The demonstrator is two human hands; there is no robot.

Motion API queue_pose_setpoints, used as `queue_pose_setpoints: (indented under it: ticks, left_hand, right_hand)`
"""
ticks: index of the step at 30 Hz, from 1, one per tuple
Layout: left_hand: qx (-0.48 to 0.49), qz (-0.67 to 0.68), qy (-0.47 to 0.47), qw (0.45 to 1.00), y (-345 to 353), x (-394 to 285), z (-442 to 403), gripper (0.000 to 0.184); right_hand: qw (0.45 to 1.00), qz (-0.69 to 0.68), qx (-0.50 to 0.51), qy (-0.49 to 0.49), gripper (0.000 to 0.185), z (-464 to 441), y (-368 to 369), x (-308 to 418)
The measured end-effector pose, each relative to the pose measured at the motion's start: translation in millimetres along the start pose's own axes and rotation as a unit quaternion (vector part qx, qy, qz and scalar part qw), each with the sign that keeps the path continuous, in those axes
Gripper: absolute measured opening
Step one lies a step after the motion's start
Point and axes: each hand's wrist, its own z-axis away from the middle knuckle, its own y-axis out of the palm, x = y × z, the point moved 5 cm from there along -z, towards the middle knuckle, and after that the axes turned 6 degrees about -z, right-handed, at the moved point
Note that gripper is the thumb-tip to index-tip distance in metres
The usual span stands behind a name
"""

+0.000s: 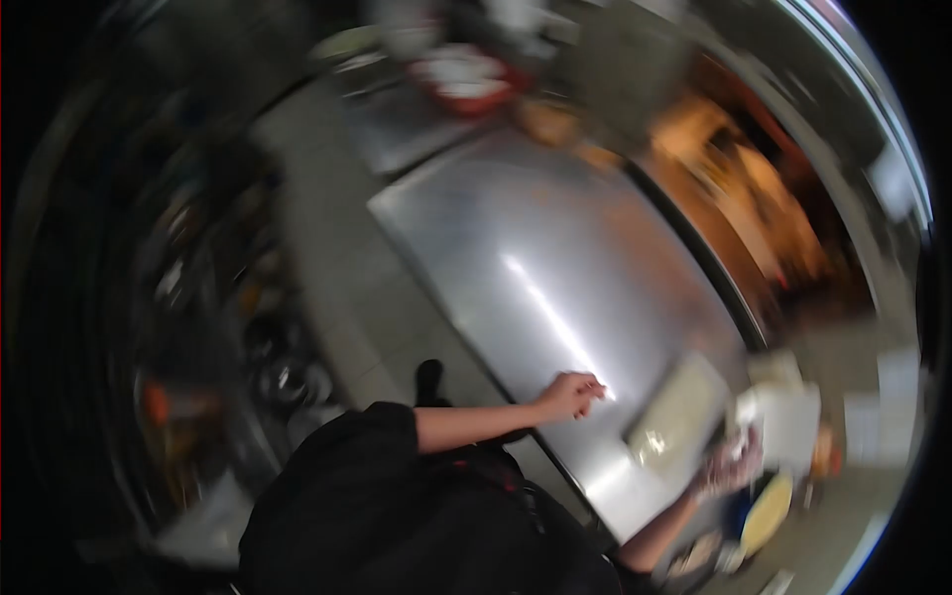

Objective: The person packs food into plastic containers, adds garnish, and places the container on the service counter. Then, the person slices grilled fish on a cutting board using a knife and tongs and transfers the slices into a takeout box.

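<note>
My left hand (pixel 573 396) is held over the steel table (pixel 555 268), with its fingers curled in. Whether anything small is inside them does not show. A pale, long slab (pixel 679 412), shiny at its near end as if under plastic film, lies on the table between my hands. To the right of that slab, my right hand (pixel 732 460) is by the table's end, next to a white object (pixel 778 421) of unclear kind. Blur smears its fingers, so I cannot tell if it touches or grips the white object.
A red container with white contents (pixel 466 79) stands beyond the table's far end. An orange-lit area (pixel 739 183) runs along the right side. Cluttered metal ware (pixel 288 377) is on the left across the floor (pixel 342 198). A yellow oval thing (pixel 768 514) sits at lower right.
</note>
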Motion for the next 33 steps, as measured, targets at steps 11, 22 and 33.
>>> queue_pose_setpoints:
  ticks: [11, 22, 33]
  left_hand:
    - [-0.308, 0.111, -0.061, 0.943, -253, 20, 195, 0.011]
    - [-0.691, 0.304, 0.036, 0.655, -509, 164, 410, 0.044]
    - [-0.868, 0.365, 0.143, 0.303, -752, 199, 510, 0.072]
  right_hand:
    - [0.765, -0.511, 0.391, -0.039, 0.026, 51, 118, 395]
    - [0.579, -0.602, 0.483, -0.264, 0.036, 67, 151, 696]
    - [0.467, -0.509, 0.632, -0.350, 0.032, 110, 289, 827]
